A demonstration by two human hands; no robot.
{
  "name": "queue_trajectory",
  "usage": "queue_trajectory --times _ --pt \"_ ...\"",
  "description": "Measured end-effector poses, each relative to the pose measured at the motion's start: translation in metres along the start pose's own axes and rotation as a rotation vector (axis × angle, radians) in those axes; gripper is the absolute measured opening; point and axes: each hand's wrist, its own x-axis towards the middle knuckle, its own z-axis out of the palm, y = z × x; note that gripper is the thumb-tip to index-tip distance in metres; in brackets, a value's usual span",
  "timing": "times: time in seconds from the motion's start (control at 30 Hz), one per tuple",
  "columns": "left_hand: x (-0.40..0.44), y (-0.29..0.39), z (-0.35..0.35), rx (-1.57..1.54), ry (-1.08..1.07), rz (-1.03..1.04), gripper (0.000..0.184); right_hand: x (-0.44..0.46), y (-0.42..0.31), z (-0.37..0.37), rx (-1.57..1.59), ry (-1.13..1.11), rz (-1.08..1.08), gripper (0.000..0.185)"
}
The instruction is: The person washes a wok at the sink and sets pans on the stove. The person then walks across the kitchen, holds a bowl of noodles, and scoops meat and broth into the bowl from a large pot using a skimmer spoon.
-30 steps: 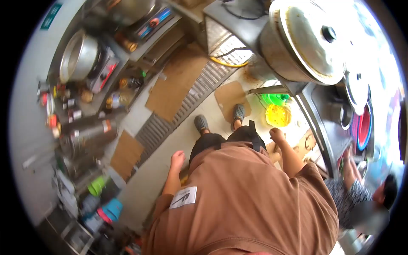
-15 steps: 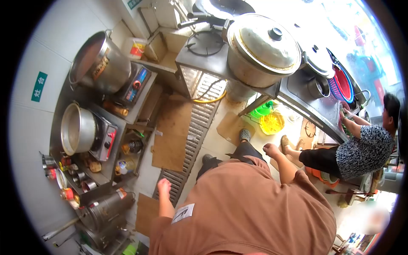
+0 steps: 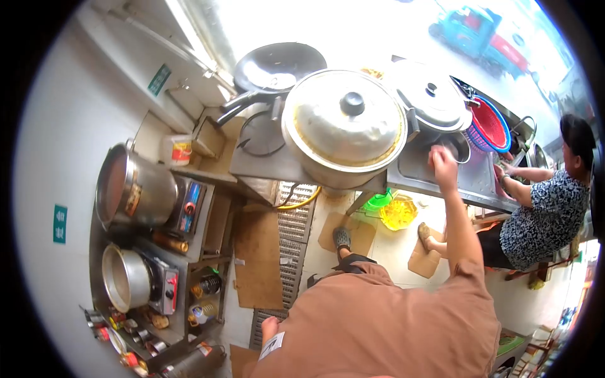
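My right hand [image 3: 444, 166] is stretched out over the metal counter, its fingers curled. It overlaps the left side of a small steel pot [image 3: 463, 148]; whether it touches the pot, or holds anything, I cannot make out. Left of it stands a large lidded pot [image 3: 343, 126] with a black knob on its domed lid. Behind the hand is another lidded pot [image 3: 435, 104]. My left hand [image 3: 270, 327] hangs low beside my body above the floor grate, partly hidden by my shirt, so its fingers are unclear.
A wok [image 3: 280, 66] rests at the back by a burner ring [image 3: 261, 133]. At right, a co-worker [image 3: 545, 211] reaches toward the sink beside a red basket [image 3: 490, 126]. A yellow basin [image 3: 398, 213] sits on the floor. Along the left wall stand a tall pot [image 3: 135, 189] and a wide pot [image 3: 126, 277].
My right hand has risen from beside my body and reached forward over the counter to the small steel pot. My body has moved closer to the counter. My left hand has dropped back toward my side.
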Motion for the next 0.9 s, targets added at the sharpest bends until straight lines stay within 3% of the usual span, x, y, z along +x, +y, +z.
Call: queue_trajectory --times 0.07,0.13,0.2,0.27,0.47,0.53,0.67,0.73,0.83,0.9 --pt "-0.018 0.055 0.023 -0.108 0.093 -0.036 0.010 0.073 0.000 -0.003 -0.104 0.028 -0.055 0.020" --pt "-0.008 0.083 0.036 -0.163 0.149 -0.115 0.020 0.139 0.005 -0.004 -0.469 0.030 -0.149 0.026" --pt "-0.003 0.112 0.052 -0.064 0.234 -0.128 0.028 0.206 0.046 -0.003 -0.664 -0.013 -0.086 0.036" --pt "-0.003 0.134 0.073 -0.029 0.246 -0.096 0.029 0.258 0.066 0.005 -1.004 -0.137 0.157 0.040" --pt "-0.006 0.169 0.115 0.099 0.233 0.014 0.033 0.302 0.061 0.018 -1.075 -0.174 0.310 0.042" --pt "-0.032 0.196 0.140 0.250 0.208 -0.062 0.037 0.315 0.076 0.013 -1.059 -0.194 0.249 0.042" --pt "0.000 0.147 0.118 0.259 0.184 -0.083 0.040 0.330 0.077 -0.014 -1.003 -0.170 0.117 0.038" --pt "0.006 0.133 0.108 0.479 0.118 -0.015 0.040 0.343 0.095 -0.037 -1.014 -0.082 0.003 0.040" --pt "-0.037 0.201 0.150 0.484 0.173 -0.081 0.036 0.346 0.102 -0.052 -1.011 -0.081 0.021 0.040" --pt "-0.024 0.198 0.154 0.449 0.195 -0.059 0.035 0.344 0.101 -0.047 -1.015 -0.179 0.166 0.039"
